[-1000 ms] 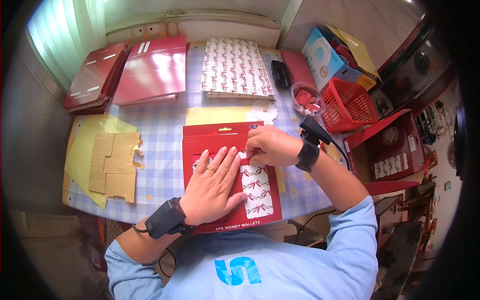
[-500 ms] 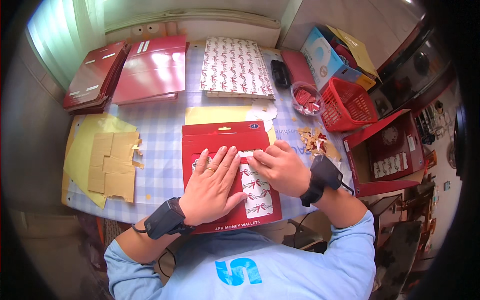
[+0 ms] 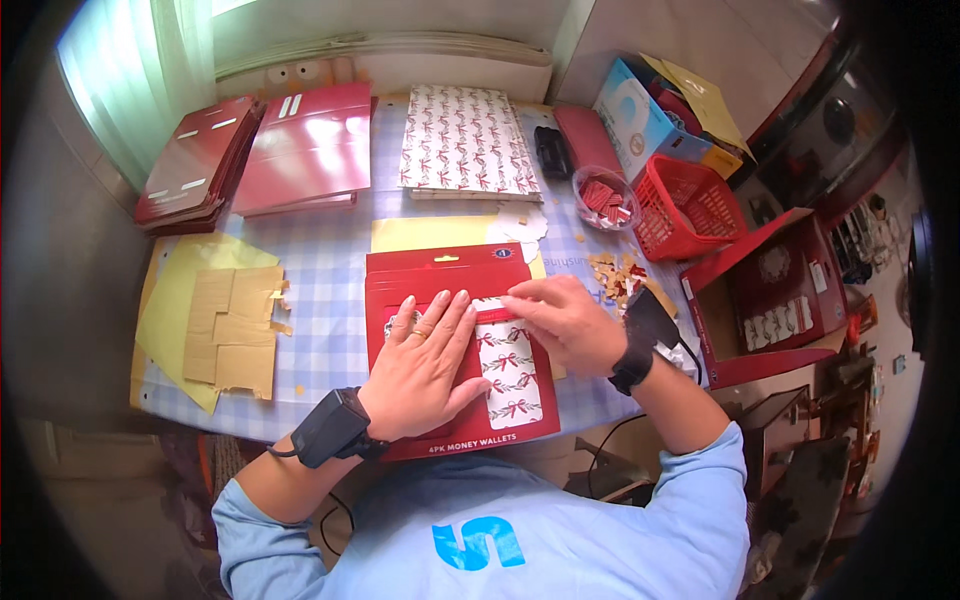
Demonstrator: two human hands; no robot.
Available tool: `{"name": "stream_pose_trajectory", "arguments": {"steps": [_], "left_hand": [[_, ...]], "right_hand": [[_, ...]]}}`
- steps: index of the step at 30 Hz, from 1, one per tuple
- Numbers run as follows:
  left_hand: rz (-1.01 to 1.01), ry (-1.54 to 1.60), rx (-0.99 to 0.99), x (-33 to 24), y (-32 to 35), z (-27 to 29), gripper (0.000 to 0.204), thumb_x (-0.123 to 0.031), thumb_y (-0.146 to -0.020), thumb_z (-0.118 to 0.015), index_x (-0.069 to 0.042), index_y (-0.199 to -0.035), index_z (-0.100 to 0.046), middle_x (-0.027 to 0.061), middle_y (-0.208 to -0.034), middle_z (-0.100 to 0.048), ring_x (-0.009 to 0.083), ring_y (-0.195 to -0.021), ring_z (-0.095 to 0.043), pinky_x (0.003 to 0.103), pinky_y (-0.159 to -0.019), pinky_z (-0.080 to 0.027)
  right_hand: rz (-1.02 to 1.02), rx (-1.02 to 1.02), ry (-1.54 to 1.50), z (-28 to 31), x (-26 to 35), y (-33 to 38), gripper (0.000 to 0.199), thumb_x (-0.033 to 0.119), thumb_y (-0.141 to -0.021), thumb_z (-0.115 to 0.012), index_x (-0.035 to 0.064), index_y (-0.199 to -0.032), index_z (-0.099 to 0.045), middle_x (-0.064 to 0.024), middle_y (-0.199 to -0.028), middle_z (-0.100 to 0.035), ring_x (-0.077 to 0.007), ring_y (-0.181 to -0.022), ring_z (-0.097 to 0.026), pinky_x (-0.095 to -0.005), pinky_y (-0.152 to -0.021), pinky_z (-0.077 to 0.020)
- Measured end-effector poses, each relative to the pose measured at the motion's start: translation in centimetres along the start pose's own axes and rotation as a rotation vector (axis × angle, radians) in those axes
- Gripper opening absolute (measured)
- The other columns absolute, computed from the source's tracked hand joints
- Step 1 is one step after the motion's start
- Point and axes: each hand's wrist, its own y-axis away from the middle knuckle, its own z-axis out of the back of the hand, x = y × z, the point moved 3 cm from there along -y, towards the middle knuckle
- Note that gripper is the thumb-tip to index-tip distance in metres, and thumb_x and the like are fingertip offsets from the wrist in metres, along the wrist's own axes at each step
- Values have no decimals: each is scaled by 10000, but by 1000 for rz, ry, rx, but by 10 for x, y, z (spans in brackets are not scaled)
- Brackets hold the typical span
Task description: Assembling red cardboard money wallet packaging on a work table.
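Left hand (image 3: 425,365), right hand (image 3: 575,330), red packet (image 3: 440,273) under their fingers

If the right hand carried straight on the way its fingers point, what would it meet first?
Most likely the left hand, lying flat on the red package; the right hand points left towards it, though exact heights are unclear.

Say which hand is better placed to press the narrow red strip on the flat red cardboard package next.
Probably the right hand: its fingertips are at the strip; the left hand lies flat on the package.
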Motion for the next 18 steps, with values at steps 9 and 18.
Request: {"name": "stream_pose_trajectory", "arguments": {"steps": [9,18], "left_hand": [[6,15,-11,-1,0,15,772,-510,-926,-509,32,-1449,-341,211,-1521,-317,331,-1448,-235,496,-1179,-75],[562,549,-225,85,26,55,477,-192,-860,-709,17,-1261,-557,173,-1232,-579,241,-1013,-613,337,-838,-519]], "right_hand": [[-66,-81,36,16,3,5,305,1,-778,-672,46,-1080,-661,-121,-1070,-638,-303,-1006,-593,-412,-897,-438],[-870,-7,-1023,-3,-48,14,379,216,-891,-692,-3,-1178,-577,-23,-943,-634,-73,-774,-591,-240,-667,-510]]}}
